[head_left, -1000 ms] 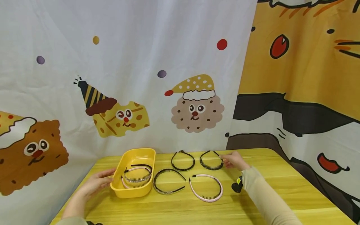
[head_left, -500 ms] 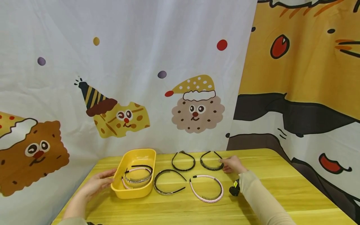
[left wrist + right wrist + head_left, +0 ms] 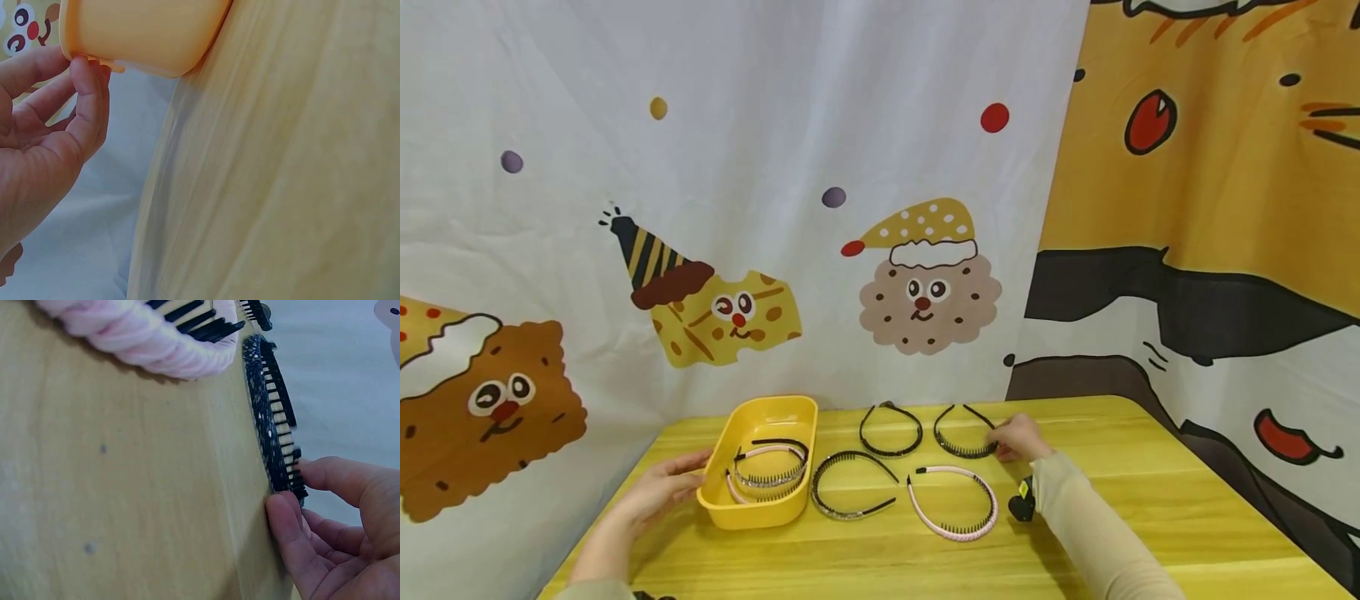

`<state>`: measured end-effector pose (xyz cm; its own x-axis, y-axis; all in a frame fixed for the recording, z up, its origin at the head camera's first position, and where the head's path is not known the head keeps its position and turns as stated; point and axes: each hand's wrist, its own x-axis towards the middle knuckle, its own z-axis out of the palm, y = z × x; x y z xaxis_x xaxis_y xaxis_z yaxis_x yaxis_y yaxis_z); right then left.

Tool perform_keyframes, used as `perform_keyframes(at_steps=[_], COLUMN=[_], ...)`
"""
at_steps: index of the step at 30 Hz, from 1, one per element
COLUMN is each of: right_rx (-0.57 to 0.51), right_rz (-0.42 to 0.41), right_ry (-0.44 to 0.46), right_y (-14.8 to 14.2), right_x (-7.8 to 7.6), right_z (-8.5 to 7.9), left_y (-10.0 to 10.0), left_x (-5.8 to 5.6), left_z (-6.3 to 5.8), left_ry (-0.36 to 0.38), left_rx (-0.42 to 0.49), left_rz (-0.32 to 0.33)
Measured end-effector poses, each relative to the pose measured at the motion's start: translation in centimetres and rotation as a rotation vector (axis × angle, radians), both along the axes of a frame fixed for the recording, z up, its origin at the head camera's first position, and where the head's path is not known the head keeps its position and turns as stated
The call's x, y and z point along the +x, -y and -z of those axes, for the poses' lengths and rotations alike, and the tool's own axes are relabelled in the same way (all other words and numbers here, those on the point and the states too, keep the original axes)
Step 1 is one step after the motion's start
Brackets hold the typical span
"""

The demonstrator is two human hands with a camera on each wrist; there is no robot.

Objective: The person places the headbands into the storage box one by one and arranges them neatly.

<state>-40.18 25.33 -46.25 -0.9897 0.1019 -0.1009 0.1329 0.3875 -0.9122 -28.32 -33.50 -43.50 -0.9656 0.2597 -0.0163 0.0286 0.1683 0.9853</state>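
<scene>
My right hand (image 3: 1019,437) pinches the right side of a black toothed headband (image 3: 957,450) at the back right of the table. Close up in the right wrist view, thumb and fingers grip one end of its glittery, speckled band (image 3: 262,406). At the left, my left hand (image 3: 658,490) holds the side rim of a yellow plastic tray (image 3: 752,518); in the left wrist view its fingertips meet at the rim (image 3: 70,44). Inside the tray lie several headbands, among them a pink one (image 3: 769,450) and one with a silvery toothed band (image 3: 771,481).
Three other headbands lie on the yellow wood-grain table (image 3: 865,567): a thin black one (image 3: 893,453) at the back, a black glittery one (image 3: 842,515) beside the tray, and a pink braided one (image 3: 962,537) in front. A printed cartoon curtain (image 3: 820,350) hangs behind the table.
My right hand has shifted slightly left onto the black headband's side, and its fingers have closed on the band. The left hand and tray have stayed put.
</scene>
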Motion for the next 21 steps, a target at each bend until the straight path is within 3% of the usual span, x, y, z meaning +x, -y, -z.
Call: perform_keyframes(at_steps=[6, 16, 21], right_rx=[0.016, 0.026, -0.001], right_rz=[0.000, 0.011, 0.001], right_ry=[-0.017, -0.039, -0.054], right_y=[-0.1, 0.2, -0.2], right_x=[-0.2, 0.8, 0.4], right_z=[0.1, -0.2, 0.2], left_y=[0.1, 0.2, 0.2], left_x=[-0.1, -0.2, -0.3], left_z=[-0.1, 0.3, 0.3], left_ry=[0.004, 0.012, 0.012], left_rx=[0.006, 0.005, 0.003], left_rz=[0.002, -0.004, -0.006])
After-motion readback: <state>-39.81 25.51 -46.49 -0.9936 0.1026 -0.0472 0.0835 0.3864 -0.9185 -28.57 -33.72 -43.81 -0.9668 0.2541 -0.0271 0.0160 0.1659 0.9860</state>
